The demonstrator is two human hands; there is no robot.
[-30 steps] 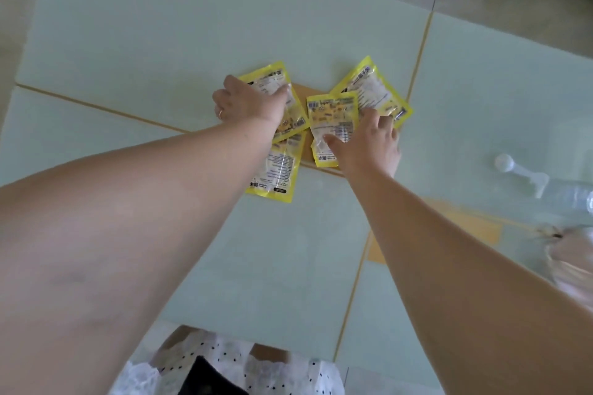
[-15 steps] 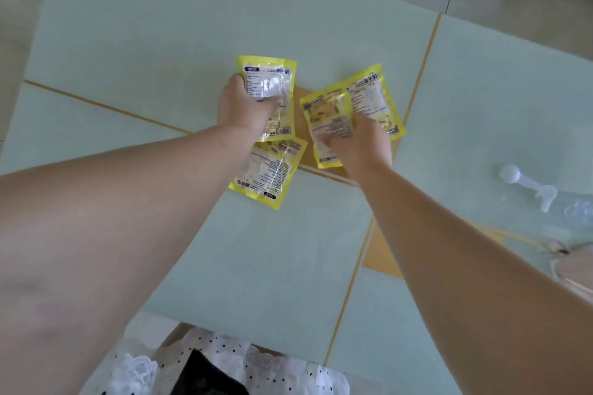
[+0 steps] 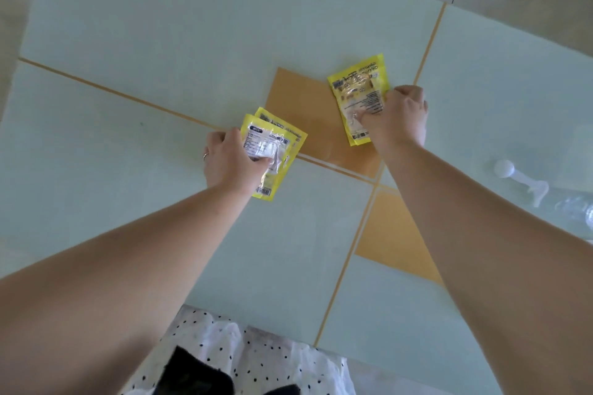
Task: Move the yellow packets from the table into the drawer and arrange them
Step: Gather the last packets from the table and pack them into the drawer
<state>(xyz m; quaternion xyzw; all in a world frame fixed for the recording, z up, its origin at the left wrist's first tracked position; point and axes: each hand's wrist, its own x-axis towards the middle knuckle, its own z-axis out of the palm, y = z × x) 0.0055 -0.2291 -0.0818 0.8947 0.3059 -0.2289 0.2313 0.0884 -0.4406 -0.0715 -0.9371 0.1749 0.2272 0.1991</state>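
Left hand (image 3: 229, 161) grips a pair of overlapped yellow packets (image 3: 274, 151): thumb curled across the printed white face of the top packet, the other fingers folded out of sight behind. The packets stick out to the right of the knuckles, top corners fanned slightly apart, bottom edge with a barcode hanging below the thumb. Ring (image 3: 205, 155) on one finger of that hand. This stack sits over the pale green glass table (image 3: 128, 26), just left of the orange panel (image 3: 300, 106); whether it's touching the surface or lifted, can't tell.

Right hand (image 3: 398, 115) pinches a second stack of yellow packets (image 3: 359, 90): thumb pressed on the lower face, fingers curled behind the right edge. A second packet's edge peeks out at the bottom, so at least two here. Most of the stack extends up and left of the fingers, over the orange panel's right side. Contact with the table again unclear.

The two stacks are well apart, one per hand.

Off to the right: a white plastic scoop (image 3: 516, 178) lying on the glass, and beside it something clear and crinkled at the frame edge, too cut off to identify. Polka-dot white fabric (image 3: 256, 353) at the near table edge.
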